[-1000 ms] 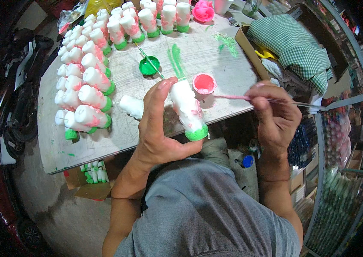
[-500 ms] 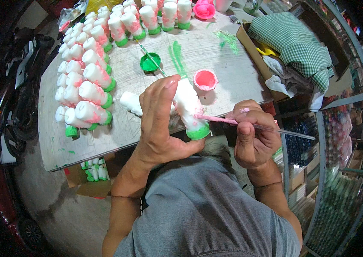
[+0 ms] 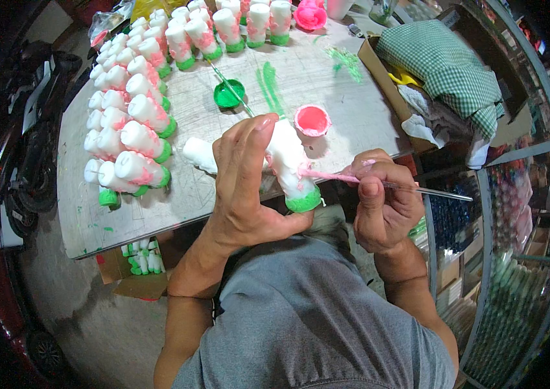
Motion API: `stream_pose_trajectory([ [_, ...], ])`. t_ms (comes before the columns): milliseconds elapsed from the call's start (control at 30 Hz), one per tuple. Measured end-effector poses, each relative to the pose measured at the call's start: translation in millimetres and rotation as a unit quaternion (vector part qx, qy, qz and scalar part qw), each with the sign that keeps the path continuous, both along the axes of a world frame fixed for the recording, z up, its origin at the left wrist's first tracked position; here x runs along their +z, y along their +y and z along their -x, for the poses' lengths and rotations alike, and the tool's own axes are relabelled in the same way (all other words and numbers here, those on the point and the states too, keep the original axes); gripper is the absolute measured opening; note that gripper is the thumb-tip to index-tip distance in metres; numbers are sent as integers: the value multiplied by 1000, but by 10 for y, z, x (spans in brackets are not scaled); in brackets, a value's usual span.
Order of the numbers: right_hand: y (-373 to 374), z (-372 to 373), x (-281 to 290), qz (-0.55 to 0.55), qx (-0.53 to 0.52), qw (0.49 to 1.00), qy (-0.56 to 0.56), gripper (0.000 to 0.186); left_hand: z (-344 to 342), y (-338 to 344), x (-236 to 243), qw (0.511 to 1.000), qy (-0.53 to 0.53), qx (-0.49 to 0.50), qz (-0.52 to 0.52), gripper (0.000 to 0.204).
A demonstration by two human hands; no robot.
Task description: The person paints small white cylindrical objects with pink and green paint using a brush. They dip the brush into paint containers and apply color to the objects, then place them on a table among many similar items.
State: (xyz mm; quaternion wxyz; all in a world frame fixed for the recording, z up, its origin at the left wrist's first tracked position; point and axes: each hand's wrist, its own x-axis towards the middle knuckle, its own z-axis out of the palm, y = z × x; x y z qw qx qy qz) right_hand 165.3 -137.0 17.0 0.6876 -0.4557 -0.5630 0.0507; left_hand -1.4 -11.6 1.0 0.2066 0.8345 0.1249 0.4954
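My left hand (image 3: 242, 181) grips a white cylindrical candle (image 3: 286, 149) with raised shapes, pink patches and a green base, fingertips at its top and thumb near its bottom. My right hand (image 3: 384, 198) is closed around a slim paintbrush (image 3: 443, 193) with a clear handle, its pink tip touching the candle's side. Just beyond the candle sits a cup of pink paint (image 3: 312, 120). A green paint dish (image 3: 228, 93) has a thin stick lying across it. A white candle (image 3: 198, 155) lies behind my left fingers, partly hidden.
Rows of white, pink and green candles (image 3: 136, 170) line the table's (image 3: 87, 238) left and back. A pink flower-shaped piece (image 3: 309, 16) is at the back. A box with checked cloth (image 3: 437, 65) stands right. Below are a carton (image 3: 133, 282) and, rightward, metal shelving (image 3: 508, 292).
My right hand and brush have moved left and down from beside the pink cup onto the candle's side. The candle has shifted slightly within the view, still in my left hand.
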Motion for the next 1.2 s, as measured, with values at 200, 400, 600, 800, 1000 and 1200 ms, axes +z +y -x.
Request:
stream_pose_trajectory([
  [200, 15, 0, -37, -6, 21, 998, 57, 11, -5, -4, 16, 1000, 8, 1, 8, 115],
  [400, 0, -50, -90, -6, 16, 998, 62, 12, -25, -6, -21, 1000, 2, -5, 14, 115],
  [600, 5, -49, -66, -1, 16, 996, 83, 11, -4, -36, 50, 999, 32, 6, 8, 113],
  [800, -29, -64, -4, 72, -31, 995, 62, 10, -36, -32, 26, 1000, 20, 5, -20, 110],
  [1000, 15, -48, 24, 44, -19, 997, 68, 10, -38, -83, -4, 999, 24, -8, 31, 116],
  [1200, -21, -103, -62, 25, -21, 993, 112, 13, -50, -68, -91, 998, -23, -45, 49, 115],
])
